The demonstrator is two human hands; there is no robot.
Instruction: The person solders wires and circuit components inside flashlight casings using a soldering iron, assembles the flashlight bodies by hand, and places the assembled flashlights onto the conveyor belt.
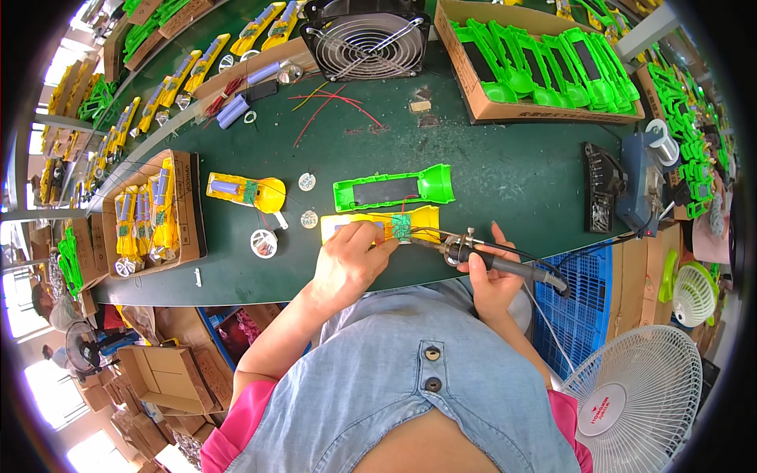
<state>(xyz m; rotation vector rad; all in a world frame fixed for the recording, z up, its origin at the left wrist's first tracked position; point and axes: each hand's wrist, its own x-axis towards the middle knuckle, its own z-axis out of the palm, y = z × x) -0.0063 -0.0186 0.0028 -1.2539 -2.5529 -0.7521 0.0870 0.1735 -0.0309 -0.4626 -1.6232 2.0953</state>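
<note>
A yellow plastic flashlight housing half [426,217] lies near the table's front edge, with a green circuit board [401,227] and thin wires in it. My left hand [347,258] rests over its left part, thumb and fingers pinched together beside the board; what they hold is hidden. In my right hand [492,285] is a soldering iron [501,263] with a dark handle, its tip pointing left toward the board. Just beyond lies a green housing half [435,184] with a black panel. A second yellow housing [272,193] with a battery sits to the left.
A carton of yellow housings [189,206] stands left; a carton of green ones [544,112] stands far right. A metal-grilled fan [367,46] is at the back. A soldering station [640,185] with solder spool stands right. Red wires [322,102] and a round reflector [263,243] lie on the table.
</note>
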